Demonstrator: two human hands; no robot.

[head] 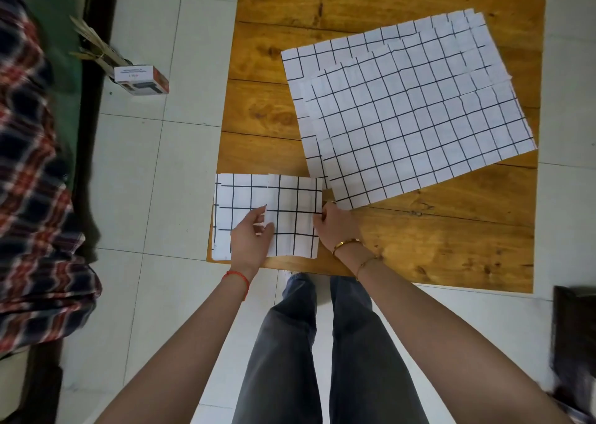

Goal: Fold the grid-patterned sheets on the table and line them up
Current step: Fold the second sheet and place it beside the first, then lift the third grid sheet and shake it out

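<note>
At the near left corner of the wooden table (419, 246), a folded sheet (295, 197) lies on top of another folded sheet (235, 194) that sticks out to its left. The left hand (250, 238) curls its fingers round the upper sheet's left edge, thumb on top. The right hand (335, 226) pinches the same sheet's right edge, fingertips tucked against the paper. A fanned stack of unfolded sheets (409, 110) rests farther back on the right, well apart from both hands.

Two folded grid sheets (258, 197) lie side by side at the table's near-left corner, unfolded sheets (409, 107) stacked beyond.
</note>
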